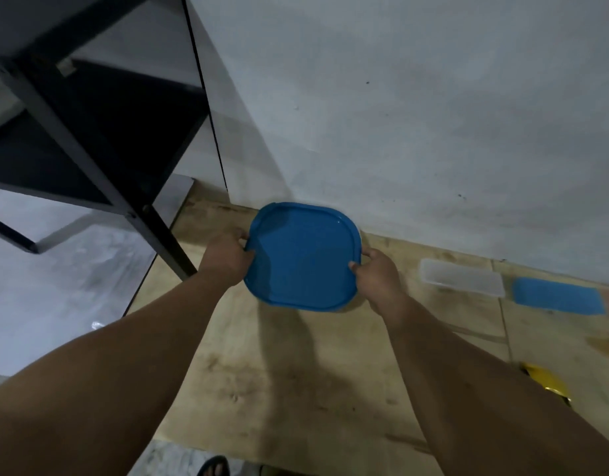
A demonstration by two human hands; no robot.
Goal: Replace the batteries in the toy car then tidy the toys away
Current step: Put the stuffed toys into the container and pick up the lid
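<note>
Pale wooden board (296,365) on floor, far edge against grey wall (399,115). Square blue plastic lid (301,257), rounded corners, near far edge, level between both hands, equally near each; container beneath hidden. Clear rectangular plastic tub (463,278) and blue oblong lid (559,297) toward right edge. Left hand (227,257) pinching left rim. Right hand (377,273) pinching right rim.

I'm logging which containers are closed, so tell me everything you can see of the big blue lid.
The blue lid is a rounded square, apparently glossy plastic, with a raised rim running around its edge. It is seen from above near the wall, over the tan floor mat. The left hand grips its left edge and the right hand its right edge. Whatever lies under it is hidden.
</note>
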